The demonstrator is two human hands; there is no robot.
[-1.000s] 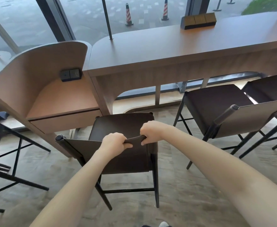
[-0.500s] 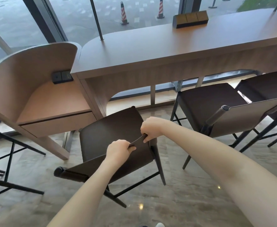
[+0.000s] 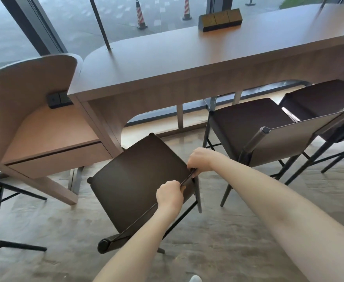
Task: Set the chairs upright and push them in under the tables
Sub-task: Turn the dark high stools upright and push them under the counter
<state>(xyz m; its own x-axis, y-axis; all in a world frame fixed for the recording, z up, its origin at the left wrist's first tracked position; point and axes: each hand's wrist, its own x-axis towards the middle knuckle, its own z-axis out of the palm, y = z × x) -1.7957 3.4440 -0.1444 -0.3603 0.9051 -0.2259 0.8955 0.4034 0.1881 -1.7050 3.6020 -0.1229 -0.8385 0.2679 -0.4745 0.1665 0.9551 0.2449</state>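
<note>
Dark brown chair [image 3: 134, 180] stands skewed on the floor, its seat corner near the table [image 3: 187, 64] opening, not yet under it. Your left hand [image 3: 170, 195] and right hand [image 3: 200, 159] each have the fingers curled tight over the top edge of the backrest. Turn the chair square to the opening first, then push straight, clear of the table leg [image 3: 103, 127] and the next chair [image 3: 248, 119].

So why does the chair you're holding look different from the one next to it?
The held chair is twisted at an angle to the table; the next chair faces it squarely. The left hand and right hand grip the held chair's backrest; nobody touches the next chair. Both have dark seats and thin black legs.
</note>
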